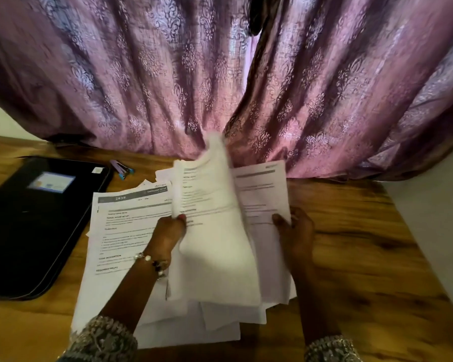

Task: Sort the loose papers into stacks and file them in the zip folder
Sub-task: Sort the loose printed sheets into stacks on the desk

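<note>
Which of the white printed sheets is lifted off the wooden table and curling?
The white printed sheet in the middle, pinched at its left edge by the left hand. It stands up and bends over; the others lie flat or nearly flat.

Two bare forearms reach in from the bottom edge. The left hand (pixel 168 231) has a thumbnail painted pink-red. On the left wrist sits a bracelet (pixel 152 265) — a loose string of mixed beads, some pale and pearl-like, some dark, with small metallic bits between them. Lower down, the left sleeve (pixel 102 340) ends in a wide cuff of grey-silver embroidery, dense and slightly glittering. The right hand (pixel 296 231) wears no ring that can be made out. The right sleeve (pixel 330 348) ends in a matching cuff — the same silvery, textured needlework — cut off by the frame's bottom edge.
</note>
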